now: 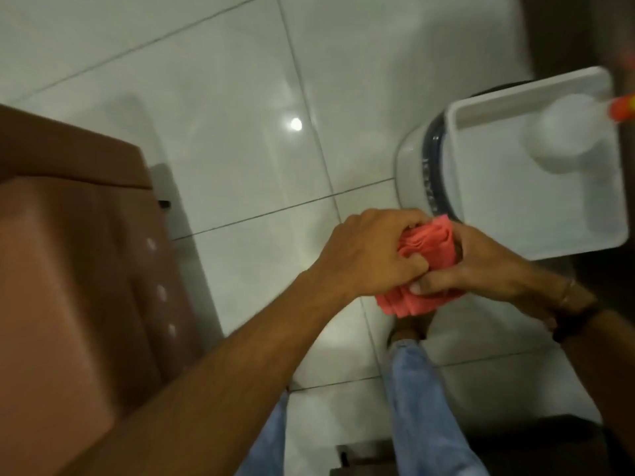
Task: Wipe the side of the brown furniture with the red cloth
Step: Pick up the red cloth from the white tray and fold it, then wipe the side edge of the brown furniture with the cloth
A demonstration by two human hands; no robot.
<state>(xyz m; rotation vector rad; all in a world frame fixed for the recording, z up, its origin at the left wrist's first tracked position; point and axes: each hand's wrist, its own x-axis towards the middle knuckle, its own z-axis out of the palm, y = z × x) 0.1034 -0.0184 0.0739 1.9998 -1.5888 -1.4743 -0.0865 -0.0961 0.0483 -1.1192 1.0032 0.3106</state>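
- red cloth [415, 269]: one, bunched in folds, pinched between left hand [371, 255] and right hand [488, 266].
- brown furniture [79, 269]: one, left, apart from the cloth.
- white tray [543, 214]: one.

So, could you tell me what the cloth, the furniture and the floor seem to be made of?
Cloth: soft red fabric, bunched in folds between both hands.
Furniture: brown, smooth, slightly glossy; possibly leather or vinyl upholstery with stud-like dots, though blur leaves it open.
Floor: glossy white tile, with grout lines and a lamp reflection.
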